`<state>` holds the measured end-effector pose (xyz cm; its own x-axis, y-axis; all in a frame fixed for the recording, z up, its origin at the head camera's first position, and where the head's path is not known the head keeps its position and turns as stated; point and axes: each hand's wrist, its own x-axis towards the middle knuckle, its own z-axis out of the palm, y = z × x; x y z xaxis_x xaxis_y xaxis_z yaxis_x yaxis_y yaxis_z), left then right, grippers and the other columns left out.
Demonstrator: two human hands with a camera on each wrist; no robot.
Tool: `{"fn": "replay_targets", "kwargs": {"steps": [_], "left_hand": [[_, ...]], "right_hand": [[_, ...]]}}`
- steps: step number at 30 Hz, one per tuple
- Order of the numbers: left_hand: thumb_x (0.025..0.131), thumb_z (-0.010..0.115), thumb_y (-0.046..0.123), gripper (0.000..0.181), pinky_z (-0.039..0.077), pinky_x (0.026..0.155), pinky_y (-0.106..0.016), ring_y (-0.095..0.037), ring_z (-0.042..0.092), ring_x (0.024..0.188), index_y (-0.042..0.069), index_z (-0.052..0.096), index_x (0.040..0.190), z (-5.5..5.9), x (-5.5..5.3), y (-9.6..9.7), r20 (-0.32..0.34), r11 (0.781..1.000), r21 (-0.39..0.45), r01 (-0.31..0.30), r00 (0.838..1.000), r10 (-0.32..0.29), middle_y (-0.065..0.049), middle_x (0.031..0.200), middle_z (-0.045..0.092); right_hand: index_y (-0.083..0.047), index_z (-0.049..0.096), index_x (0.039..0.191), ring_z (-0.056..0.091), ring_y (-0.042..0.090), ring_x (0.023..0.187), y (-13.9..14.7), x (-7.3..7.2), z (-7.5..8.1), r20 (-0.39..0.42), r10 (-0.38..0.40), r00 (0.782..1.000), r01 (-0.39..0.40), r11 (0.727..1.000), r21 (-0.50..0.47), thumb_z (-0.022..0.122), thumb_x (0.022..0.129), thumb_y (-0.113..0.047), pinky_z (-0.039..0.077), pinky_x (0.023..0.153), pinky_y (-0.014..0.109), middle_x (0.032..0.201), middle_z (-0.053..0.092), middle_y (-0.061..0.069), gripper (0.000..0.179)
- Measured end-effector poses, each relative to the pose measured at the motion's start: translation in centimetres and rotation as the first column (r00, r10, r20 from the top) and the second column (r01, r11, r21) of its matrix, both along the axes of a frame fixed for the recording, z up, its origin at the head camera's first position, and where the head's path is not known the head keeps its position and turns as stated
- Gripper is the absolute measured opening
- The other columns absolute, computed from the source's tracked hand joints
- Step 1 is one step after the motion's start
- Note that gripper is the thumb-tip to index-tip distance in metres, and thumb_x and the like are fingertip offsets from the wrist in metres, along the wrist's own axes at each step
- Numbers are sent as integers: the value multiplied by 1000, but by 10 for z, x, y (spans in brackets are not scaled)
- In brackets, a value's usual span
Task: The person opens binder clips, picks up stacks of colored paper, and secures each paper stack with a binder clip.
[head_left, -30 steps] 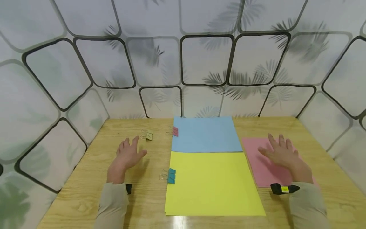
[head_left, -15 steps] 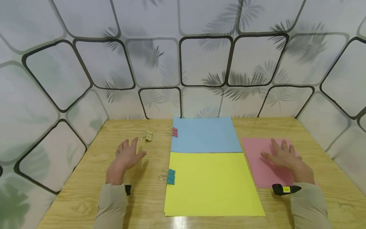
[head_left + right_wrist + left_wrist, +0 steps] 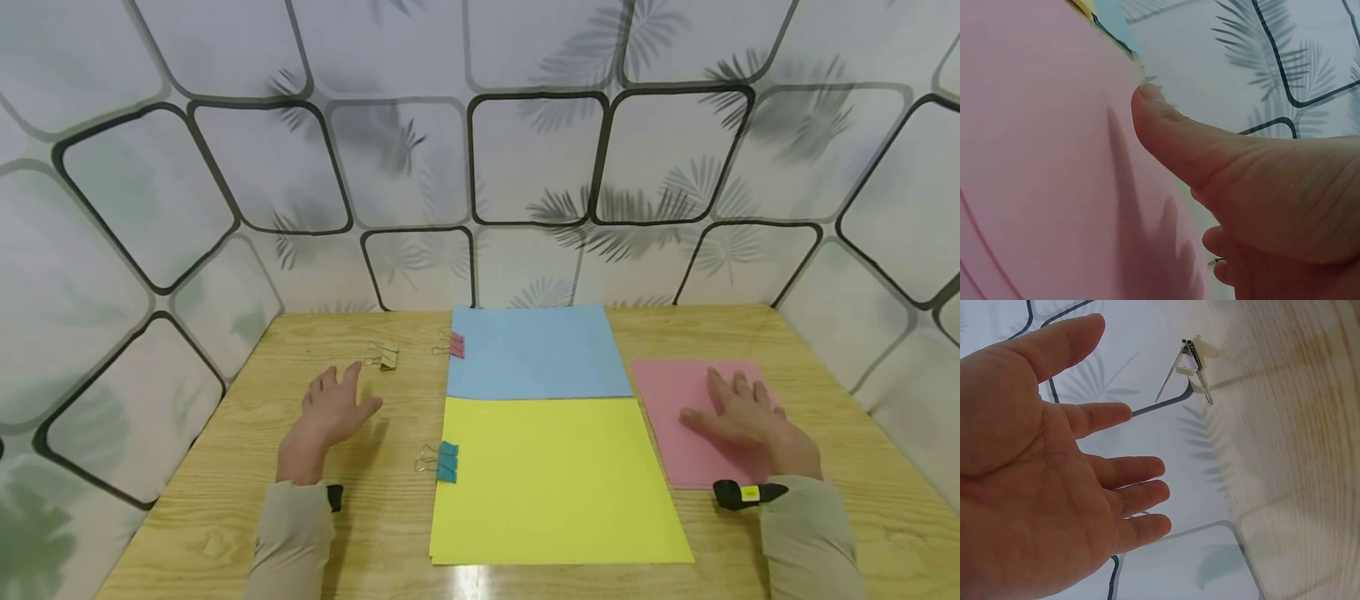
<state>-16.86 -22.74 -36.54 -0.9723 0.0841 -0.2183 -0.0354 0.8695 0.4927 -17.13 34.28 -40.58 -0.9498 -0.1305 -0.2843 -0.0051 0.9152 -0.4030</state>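
Note:
My left hand (image 3: 327, 423) hovers over the left of the table, its fingers spread and nothing in it. Just beyond its fingertips lies a pale yellow binder clip (image 3: 388, 358), also visible past the fingers in the left wrist view as a clip (image 3: 1192, 355) with wire handles. Above the pink paper (image 3: 667, 396) is my right hand (image 3: 750, 427), fingers extended and holding nothing; its shadow falls on the sheet. In the middle, blue paper (image 3: 540, 354) carries a pink binder clip (image 3: 457, 345) at its left edge. Yellow paper (image 3: 562, 483) has a teal binder clip (image 3: 447, 462) at its left edge.
The wooden table (image 3: 390, 533) ends at a patterned wall covering (image 3: 525, 158) at the back and on both sides. The yellow paper lies directly in front of the blue paper, towards me, and the pink paper is to their right.
My right hand has come slightly nearer to me and to the right over the pink paper. The left hand, papers and clips stay essentially as they were.

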Motion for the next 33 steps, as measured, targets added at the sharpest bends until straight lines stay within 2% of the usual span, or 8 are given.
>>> {"fn": "replay_targets", "kwargs": {"steps": [9,20,25,28,33], "left_hand": [[103,51,31,74,3,111,-72,-61,-3,141,-3,11,156,0,1,-4,-1,1000,0,-4,1000,4,-42,154,-1],[103,51,32,74,4,111,-72,-60,-2,142,-2,12,157,0,-1,-2,18,1000,-6,-13,1000,13,-41,155,1],[103,50,32,74,3,113,-71,-58,-3,143,0,12,157,0,-3,-1,32,1000,5,-29,999,29,-40,156,0],[103,50,31,73,3,113,-70,-57,-3,143,0,12,158,1,-3,-2,41,999,0,-43,998,43,-39,156,0],[103,50,31,73,2,113,-70,-57,-4,144,1,11,158,2,-3,-5,46,998,3,-57,997,57,-38,157,-1]], "right_hand": [[17,12,150,3,74,129,-1,-7,-5,18,35,999,-36,997,75,53,94,-61,15,94,85,145,-1,53,104],[18,6,149,-3,75,127,2,-7,-5,58,29,998,-32,998,52,52,95,-63,10,97,84,144,-6,54,108],[21,10,147,5,77,124,5,-7,-9,12,41,999,-42,994,101,49,96,-63,17,94,84,141,0,57,106],[21,10,147,4,77,124,4,-7,-10,15,43,999,-45,994,101,50,95,-63,17,93,85,140,-1,57,106],[19,2,148,-4,76,125,3,-10,-8,89,29,996,-34,998,56,49,95,-66,10,95,85,141,-9,55,110]]}}
